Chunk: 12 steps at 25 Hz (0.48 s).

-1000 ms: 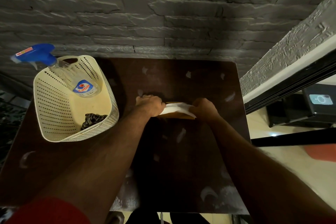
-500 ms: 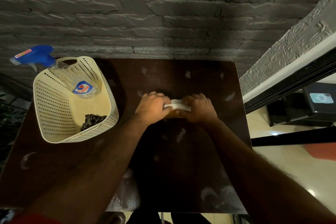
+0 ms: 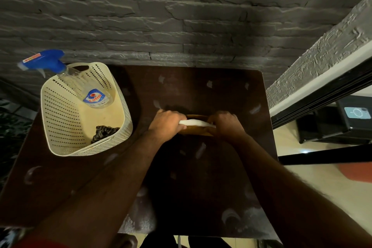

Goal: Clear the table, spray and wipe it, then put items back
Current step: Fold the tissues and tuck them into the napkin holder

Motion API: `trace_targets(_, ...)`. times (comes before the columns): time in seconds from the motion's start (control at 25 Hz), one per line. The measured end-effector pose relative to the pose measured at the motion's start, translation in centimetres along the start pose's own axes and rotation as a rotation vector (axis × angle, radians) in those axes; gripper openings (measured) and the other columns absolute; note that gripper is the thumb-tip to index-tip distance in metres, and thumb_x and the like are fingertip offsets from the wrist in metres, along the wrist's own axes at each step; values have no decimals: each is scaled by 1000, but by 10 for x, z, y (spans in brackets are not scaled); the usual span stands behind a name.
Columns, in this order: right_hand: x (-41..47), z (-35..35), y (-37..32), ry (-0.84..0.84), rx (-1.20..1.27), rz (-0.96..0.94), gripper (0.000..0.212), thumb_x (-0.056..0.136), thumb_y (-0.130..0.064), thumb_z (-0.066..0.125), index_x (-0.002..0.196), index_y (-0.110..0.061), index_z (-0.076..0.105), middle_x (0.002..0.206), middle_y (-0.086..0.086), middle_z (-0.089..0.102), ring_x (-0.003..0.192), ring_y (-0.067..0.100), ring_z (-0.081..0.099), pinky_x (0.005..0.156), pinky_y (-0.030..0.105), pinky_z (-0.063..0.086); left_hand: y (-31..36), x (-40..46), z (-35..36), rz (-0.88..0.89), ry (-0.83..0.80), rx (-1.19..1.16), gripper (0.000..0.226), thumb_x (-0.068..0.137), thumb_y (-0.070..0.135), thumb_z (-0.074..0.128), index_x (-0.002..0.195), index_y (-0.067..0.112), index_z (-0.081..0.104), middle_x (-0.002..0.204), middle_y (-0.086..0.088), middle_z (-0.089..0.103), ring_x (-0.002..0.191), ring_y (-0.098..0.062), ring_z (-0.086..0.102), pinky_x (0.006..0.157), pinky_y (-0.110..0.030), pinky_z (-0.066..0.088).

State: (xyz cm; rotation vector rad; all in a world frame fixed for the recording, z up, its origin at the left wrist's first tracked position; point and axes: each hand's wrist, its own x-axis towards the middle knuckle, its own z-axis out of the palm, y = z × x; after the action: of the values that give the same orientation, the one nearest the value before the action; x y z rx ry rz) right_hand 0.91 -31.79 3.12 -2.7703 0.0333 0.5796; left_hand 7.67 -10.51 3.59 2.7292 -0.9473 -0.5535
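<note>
Both hands grip the white plate (image 3: pixel 194 122) mid-worktop (image 3: pixel 201 177): left hand (image 3: pixel 166 123) clasps its left edge, right hand (image 3: pixel 226 125) its right.

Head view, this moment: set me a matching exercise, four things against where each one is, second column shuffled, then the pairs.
Things:
1. spray bottle
2. dark cloth
3. white plate
4. basket

Places:
A. held between both hands at the table's middle
B. stands on the table's left part
C. leans in the basket, blue head past its rim
D. lies on the basket's floor, near corner

Pairs: 1-C, 2-D, 3-A, 4-B
</note>
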Motion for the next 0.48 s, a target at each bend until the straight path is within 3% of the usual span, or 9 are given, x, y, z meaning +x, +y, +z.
trace_targets(0.16,0,-2,16,-75,141,103,33,91,-40,56,119,-22,62,121,5,59,115,25,54,94,46,48,-11,0,-2,-43,-35,-7,22,92,40,56,112,34,63,99,6,69,97,-17,61,94,-37,34)
trace_targets(0.36,-8,-5,27,51,197,181,20,91,-26,54,106,-19,66,106,3,67,97,20,63,80,34,50,-12,-1,-5,-66,-13,-35,19,93,36,56,110,33,63,97,4,70,96,-19,63,94,-37,38)
trace_targets(0.48,-12,-8,24,24,284,145,34,84,-29,62,117,-22,60,112,1,66,100,20,64,84,38,54,-6,-2,-3,-42,29,-71,21,94,32,53,113,30,64,102,2,71,98,-21,62,92,-36,39)
